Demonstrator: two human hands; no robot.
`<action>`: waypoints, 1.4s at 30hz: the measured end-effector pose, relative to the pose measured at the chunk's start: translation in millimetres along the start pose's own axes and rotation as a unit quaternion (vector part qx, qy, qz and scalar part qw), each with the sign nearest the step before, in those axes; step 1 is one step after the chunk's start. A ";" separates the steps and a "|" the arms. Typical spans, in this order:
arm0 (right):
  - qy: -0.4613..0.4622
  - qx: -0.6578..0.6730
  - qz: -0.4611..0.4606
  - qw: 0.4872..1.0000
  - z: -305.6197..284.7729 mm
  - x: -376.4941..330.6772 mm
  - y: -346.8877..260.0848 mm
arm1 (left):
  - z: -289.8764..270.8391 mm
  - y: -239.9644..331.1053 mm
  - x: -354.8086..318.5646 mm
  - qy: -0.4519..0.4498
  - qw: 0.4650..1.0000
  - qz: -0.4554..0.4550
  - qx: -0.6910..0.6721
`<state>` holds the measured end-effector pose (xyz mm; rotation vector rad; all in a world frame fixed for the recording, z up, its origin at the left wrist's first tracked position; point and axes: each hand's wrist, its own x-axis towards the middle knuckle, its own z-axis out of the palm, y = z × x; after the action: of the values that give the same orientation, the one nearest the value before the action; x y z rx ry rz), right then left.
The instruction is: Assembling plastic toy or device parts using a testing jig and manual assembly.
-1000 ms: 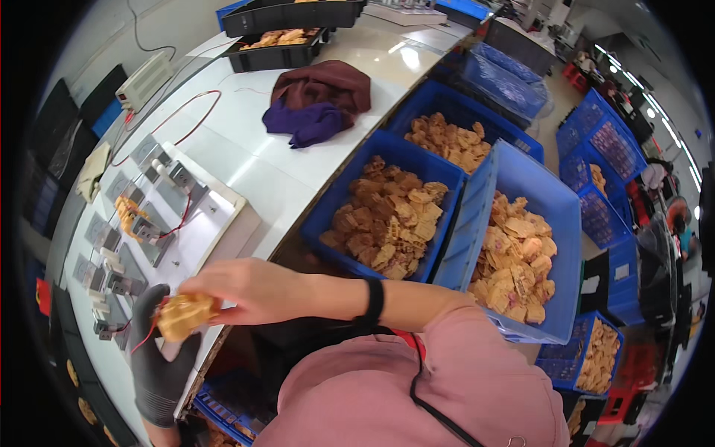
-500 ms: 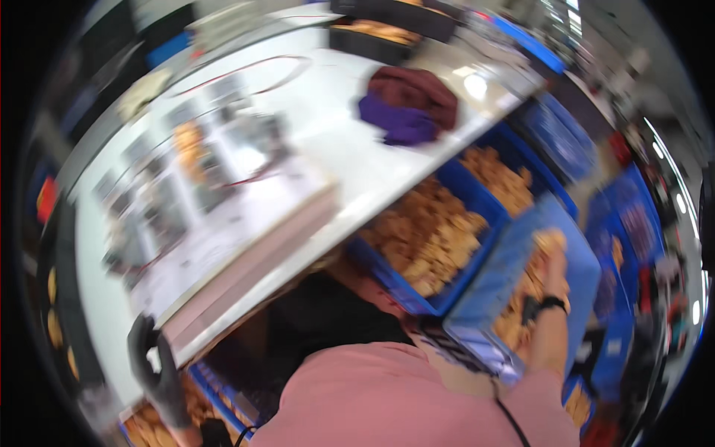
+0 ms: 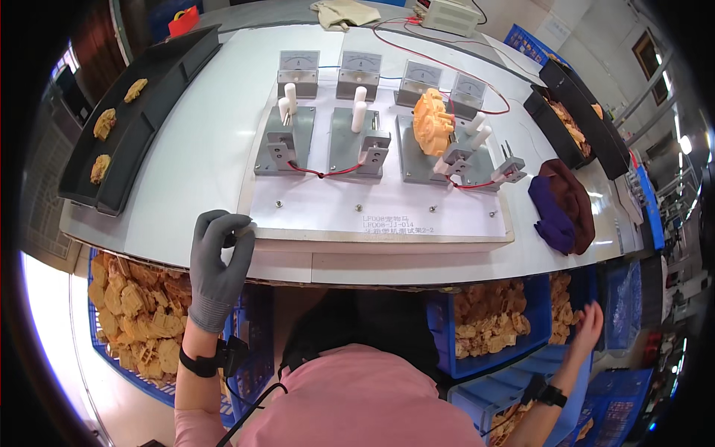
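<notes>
My left hand, in a grey glove, is at the front left corner of a white test board. Its thumb and forefinger nearly meet there; whether something small is between them is hidden. My bare right hand is raised over the blue bins at the right, fingers stretched out, with nothing visible in it. Below its wrist is a tilted blue bin with yellowish plastic parts. On the board, an orange plastic part sits upright on one of several grey metal fixtures with white pegs, in front of dial meters.
A black tray with three parts lies at the left; black bins stand far right. A purple and brown cloth lies right of the board. Filled blue crates flank me: left parts pile, right crate. A power supply stands behind.
The view has swung from the right bins to facing the table squarely. My right hand has come up out of the parts in the tilted bin. My left hand stays near the board's corner.
</notes>
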<state>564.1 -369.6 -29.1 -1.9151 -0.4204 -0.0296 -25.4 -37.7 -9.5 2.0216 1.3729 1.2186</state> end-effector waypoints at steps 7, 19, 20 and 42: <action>-0.334 -0.031 -0.413 0.847 243.5 -119.0 -203.5 | 14.6 -31.4 -10.1 0.056 0.975 -0.122 -0.174; -0.409 -0.006 -0.422 0.809 300.8 -123.7 -204.7 | 18.7 -32.1 -0.9 0.043 0.980 -0.148 -0.124; -0.409 -0.002 -0.421 0.809 301.3 -123.4 -204.8 | 19.3 -32.6 -1.4 0.047 0.982 -0.141 -0.119; -0.377 0.006 -0.450 0.809 300.6 -123.4 -197.6 | 26.8 -35.1 -2.9 0.075 0.983 -0.124 -0.115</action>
<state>335.2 -68.1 7.2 -1.4737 -1.8349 0.1183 -22.3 -21.5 -50.5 1.5786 1.4300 1.3650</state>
